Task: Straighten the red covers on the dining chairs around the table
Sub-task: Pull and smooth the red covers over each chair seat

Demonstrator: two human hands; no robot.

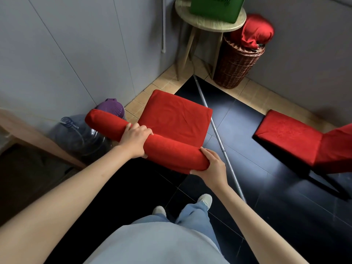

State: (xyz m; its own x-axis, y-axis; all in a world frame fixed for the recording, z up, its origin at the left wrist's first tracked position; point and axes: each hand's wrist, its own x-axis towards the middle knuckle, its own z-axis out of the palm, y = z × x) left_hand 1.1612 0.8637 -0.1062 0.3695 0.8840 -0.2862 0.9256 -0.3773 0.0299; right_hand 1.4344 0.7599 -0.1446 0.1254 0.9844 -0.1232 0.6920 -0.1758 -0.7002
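We stand behind the nearer dining chair with the red fabric cover (pixel 175 119), close to the corner of the grey walls. Our left hand (pixel 136 141) is wrapped over the padded top of the backrest near its middle, fingers (pixel 146 130) curled onto the seat side and gripping the cloth. Our right hand (pixel 212 164) clasps the right end of the same backrest top, thumb on the upper face and the other fingers tucked underneath.

The seat cover looks mostly smooth, with a faint crease near its middle. A second red-covered chair (pixel 297 138) stands well apart to the right, untouched.

What could go wrong, as we judge it:
- Pulling harder with one hand than the other would skew the cover and leave a diagonal fold across the back.
- Tugging too sharply could tip or slide the chair on the dark glossy floor tiles (pixel 257 187).
- The thin metal pole (pixel 215 130) lying across the floor runs just beside the chair's right edge; shifting the chair could knock it.
- The clear plastic water jug (pixel 80 134) sits near the left side and could be bumped.
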